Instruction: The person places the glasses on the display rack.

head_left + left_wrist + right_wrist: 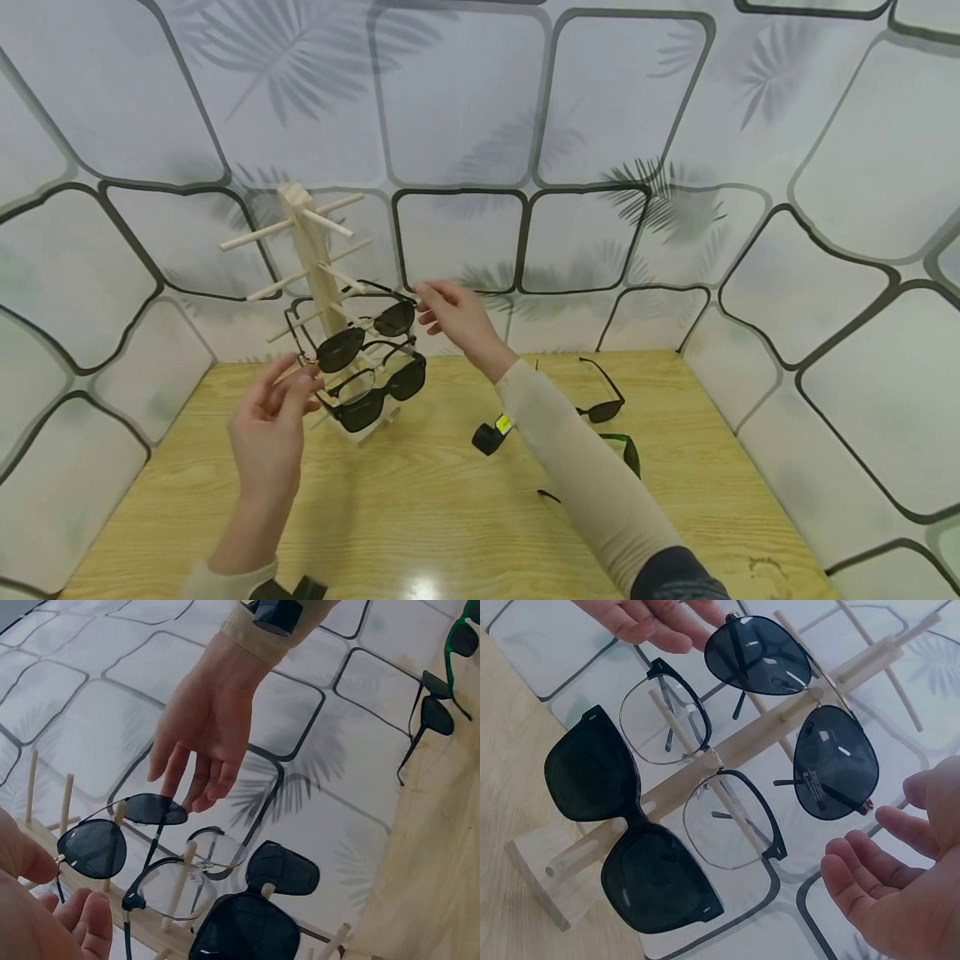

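A pair of dark aviator sunglasses (341, 348) rests across a peg of the wooden display stand (317, 258). My left hand (266, 433) is at the frame's left hinge, its thumb touching or nearly touching there in the left wrist view. At the opposite hinge, my right hand (465, 323) has loosely bent fingers, the index fingertip at the frame edge in the right wrist view. Thumb and fingers look apart on both hands. Below hang half-rimmed clear glasses (731, 817) and, lower still, black square sunglasses (592, 765).
Bare pegs stick out from the stand's upper part. Dark sunglasses (603, 411) and green-framed sunglasses (632, 457) lie on the wooden table (420, 508) to the right, partly behind my right sleeve. A patterned backdrop (461, 242) surrounds the table.
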`<control>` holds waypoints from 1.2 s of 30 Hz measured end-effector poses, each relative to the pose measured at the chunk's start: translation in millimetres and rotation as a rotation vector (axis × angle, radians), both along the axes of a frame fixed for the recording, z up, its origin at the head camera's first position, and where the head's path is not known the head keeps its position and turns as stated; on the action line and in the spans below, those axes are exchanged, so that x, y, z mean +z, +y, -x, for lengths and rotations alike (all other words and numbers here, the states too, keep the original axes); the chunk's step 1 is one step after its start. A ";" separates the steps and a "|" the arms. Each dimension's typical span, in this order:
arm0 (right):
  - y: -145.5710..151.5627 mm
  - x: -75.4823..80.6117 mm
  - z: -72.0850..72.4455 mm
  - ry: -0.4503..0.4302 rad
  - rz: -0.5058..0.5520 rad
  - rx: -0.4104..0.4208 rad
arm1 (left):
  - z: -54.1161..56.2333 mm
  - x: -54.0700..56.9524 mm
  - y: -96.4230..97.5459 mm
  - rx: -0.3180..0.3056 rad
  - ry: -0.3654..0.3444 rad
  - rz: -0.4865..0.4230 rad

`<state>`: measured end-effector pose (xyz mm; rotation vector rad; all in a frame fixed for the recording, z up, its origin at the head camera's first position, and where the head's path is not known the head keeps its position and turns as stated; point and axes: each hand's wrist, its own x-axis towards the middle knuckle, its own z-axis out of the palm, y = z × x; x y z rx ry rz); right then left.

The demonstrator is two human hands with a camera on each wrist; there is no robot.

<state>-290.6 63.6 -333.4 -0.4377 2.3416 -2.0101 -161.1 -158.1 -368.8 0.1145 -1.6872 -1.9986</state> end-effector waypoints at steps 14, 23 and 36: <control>51.2 -25.8 -22.2 -0.008 -0.011 -0.047 | -28.1 -30.1 33.0 -0.050 -0.031 0.141; 82.9 -42.9 -37.5 -0.019 -0.086 -0.025 | -33.8 -58.6 65.3 -0.182 -0.064 0.188; 127.5 -68.1 -54.4 -0.075 -0.157 -0.062 | -50.1 -92.5 124.4 -0.561 -0.247 0.217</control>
